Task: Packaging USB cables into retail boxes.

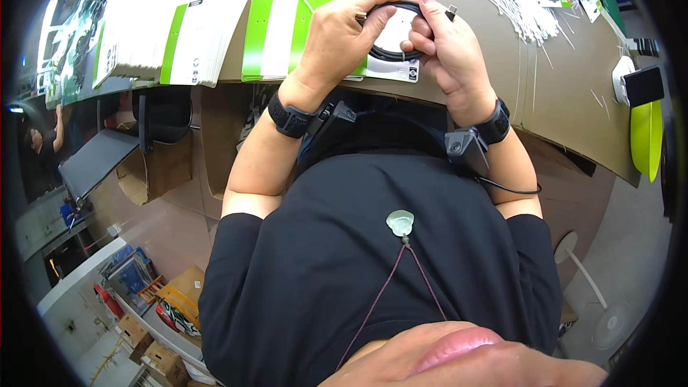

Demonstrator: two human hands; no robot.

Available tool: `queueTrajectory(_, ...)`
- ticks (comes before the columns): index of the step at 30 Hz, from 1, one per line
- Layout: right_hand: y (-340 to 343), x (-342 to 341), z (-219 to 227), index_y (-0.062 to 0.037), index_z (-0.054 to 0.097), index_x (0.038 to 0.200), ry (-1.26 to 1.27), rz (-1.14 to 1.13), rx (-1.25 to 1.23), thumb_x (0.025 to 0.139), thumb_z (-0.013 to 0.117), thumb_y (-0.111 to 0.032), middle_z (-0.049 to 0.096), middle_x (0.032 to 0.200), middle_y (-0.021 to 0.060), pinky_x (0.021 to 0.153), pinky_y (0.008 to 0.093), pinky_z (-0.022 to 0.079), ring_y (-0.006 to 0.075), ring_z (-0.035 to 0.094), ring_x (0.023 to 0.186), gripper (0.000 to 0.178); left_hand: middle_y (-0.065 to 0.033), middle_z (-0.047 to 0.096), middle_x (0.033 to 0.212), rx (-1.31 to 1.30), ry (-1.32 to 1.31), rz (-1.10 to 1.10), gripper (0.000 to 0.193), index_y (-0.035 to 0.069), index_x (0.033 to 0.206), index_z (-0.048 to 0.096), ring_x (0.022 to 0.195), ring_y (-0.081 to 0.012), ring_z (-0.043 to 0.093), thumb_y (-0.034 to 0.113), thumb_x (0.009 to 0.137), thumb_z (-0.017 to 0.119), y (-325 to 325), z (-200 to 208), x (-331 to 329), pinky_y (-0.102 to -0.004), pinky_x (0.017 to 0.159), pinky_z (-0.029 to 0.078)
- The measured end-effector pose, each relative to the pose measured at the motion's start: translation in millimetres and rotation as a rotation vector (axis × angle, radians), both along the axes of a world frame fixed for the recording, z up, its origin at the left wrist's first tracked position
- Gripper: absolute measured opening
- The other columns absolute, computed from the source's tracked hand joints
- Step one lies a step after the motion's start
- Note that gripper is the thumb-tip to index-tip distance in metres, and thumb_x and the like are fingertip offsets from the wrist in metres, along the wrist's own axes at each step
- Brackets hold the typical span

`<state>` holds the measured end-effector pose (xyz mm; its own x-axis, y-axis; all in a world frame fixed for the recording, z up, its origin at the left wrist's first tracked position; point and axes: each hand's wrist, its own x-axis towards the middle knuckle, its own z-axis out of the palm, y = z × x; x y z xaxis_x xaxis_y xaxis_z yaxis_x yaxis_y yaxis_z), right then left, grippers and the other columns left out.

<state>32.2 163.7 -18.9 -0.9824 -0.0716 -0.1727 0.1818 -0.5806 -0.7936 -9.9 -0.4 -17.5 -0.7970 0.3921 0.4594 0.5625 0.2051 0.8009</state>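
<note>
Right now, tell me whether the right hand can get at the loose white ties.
Probably yes, after releasing the coiled black cable: only brown tabletop seems to lie between the right hand and the white ties.

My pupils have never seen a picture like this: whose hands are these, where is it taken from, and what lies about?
There is no robot here, only a worker's two bare hands. The single picture comes from a wide fisheye camera worn on the head, looking down, so straight edges bend near the rim; its left is the wearer's left. The left hand and right hand hold a coiled black cable between them, near the front edge of a brown table. A dark band is strapped round each wrist. On the table are green-and-white cards, many in stacks, and thin white strips in a loose pile towards the upper right.
</note>
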Motion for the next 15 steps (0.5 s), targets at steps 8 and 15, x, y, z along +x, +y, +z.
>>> queueTrajectory(8, 24.6, 10.7, 7.8, 0.0031, 0.052, 0.117, -0.061, 0.041, 0.134, 0.095, 0.054, -0.022, 0.059, 0.111, 0.0138, 0.087, 0.035, 0.049, 0.0243, 0.059, 0.101, 0.034, -0.0078, 0.065, 0.08, -0.345, 0.141, 0.256, 0.014, 0.01, 0.096, 0.069, 0.073, -0.0255, 0.061, 0.016, 0.085, 0.063, 3.7, -20.3, -18.4, -0.0326, 0.065, 0.048)
queueTrajectory(15, 34.6, 4.5, 13.8, 0.0029, 0.052, 0.119, -0.156, 0.017, 0.068, 0.092, 0.058, -0.022, 0.059, 0.113, 0.0115, 0.093, 0.0319, 0.044, 0.0209, 0.056, 0.106, 0.037, -0.0068, 0.058, 0.079, -0.348, 0.26, 0.315, 0.012, 0.011, 0.094, 0.068, 0.082, -0.0259, 0.056, 0.013, 0.083, 0.064, 1.6, -29.1, -25.6, -0.0353, 0.073, 0.045)
